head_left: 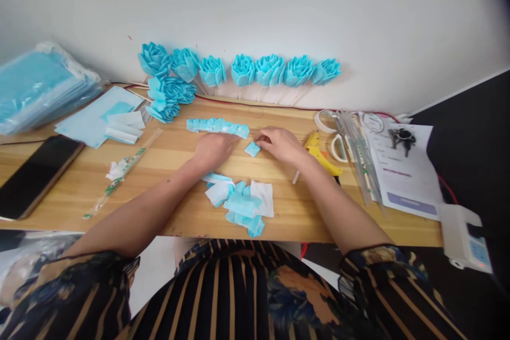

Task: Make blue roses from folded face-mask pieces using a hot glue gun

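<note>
My left hand (215, 149) rests on the table with its fingers drawn together, their tips just below the right end of a row of overlapping light-blue petal pieces (217, 126). What those fingers hold, if anything, is hidden. A small square blue petal piece (252, 150) lies between my two hands. Thumb and fingertips of my right hand (279, 143) close in at its upper right edge, apparently pinching it. Nearer my body sits a loose pile of blue and white cut pieces (245, 202), crumpled and overlapping.
Blue fabric roses (270, 70) on sticks lean along the wall, with more roses (169, 96) at left. A yellow glue gun (316, 149) is beside my right forearm. Around are tape (325, 121), keys (403, 139) on paper, a phone (40, 175) and bagged blue sheets (43, 87).
</note>
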A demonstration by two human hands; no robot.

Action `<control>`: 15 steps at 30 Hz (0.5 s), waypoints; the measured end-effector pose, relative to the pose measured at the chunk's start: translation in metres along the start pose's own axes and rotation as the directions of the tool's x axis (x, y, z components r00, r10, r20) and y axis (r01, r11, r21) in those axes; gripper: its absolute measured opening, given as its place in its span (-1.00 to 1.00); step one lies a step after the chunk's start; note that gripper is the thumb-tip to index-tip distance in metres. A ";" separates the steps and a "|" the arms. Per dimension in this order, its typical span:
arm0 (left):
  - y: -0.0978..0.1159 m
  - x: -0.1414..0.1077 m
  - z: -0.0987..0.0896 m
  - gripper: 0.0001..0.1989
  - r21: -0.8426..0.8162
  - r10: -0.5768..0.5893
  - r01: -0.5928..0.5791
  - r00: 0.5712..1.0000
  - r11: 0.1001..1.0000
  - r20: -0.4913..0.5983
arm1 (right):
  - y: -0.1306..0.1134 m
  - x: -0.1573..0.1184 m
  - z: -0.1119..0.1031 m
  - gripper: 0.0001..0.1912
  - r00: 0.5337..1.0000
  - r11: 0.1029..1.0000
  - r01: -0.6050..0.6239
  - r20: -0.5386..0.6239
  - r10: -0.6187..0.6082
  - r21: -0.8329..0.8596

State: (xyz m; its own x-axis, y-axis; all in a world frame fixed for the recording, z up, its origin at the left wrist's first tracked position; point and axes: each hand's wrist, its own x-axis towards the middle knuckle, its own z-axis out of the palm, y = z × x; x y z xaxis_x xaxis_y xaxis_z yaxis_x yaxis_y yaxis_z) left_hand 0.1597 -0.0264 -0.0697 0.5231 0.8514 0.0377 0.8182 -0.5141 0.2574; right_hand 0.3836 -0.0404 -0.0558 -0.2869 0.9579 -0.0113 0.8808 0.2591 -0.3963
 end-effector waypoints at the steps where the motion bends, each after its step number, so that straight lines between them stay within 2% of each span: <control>1: 0.000 0.000 0.000 -0.56 0.000 -0.007 0.007 1.000 1.000 -0.005 | 0.001 0.000 0.002 -0.89 1.000 1.000 0.002 -0.006 -0.002 0.015; 7: 0.002 0.001 0.002 -0.54 0.027 -0.065 0.066 0.998 0.997 -0.026 | 0.006 -0.001 0.008 -0.92 0.999 0.999 0.041 -0.031 -0.040 0.032; 12: 0.001 0.004 0.005 -0.55 0.009 -0.006 0.006 1.000 1.000 -0.022 | 0.012 -0.003 -0.004 -0.91 0.999 0.986 0.020 -0.038 -0.013 0.168; 15: 0.001 0.006 0.007 -0.57 0.033 -0.008 0.009 1.000 0.999 -0.025 | 0.018 0.000 -0.011 -0.93 1.000 0.970 0.013 -0.006 -0.012 0.243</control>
State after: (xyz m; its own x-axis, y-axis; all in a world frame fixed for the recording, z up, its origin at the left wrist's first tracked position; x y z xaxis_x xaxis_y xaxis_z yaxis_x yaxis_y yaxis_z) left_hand 0.1650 -0.0229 -0.0765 0.5103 0.8579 0.0596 0.8303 -0.5096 0.2258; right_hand 0.4043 -0.0346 -0.0526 -0.2951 0.9555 -0.0006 0.7591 0.2341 -0.6074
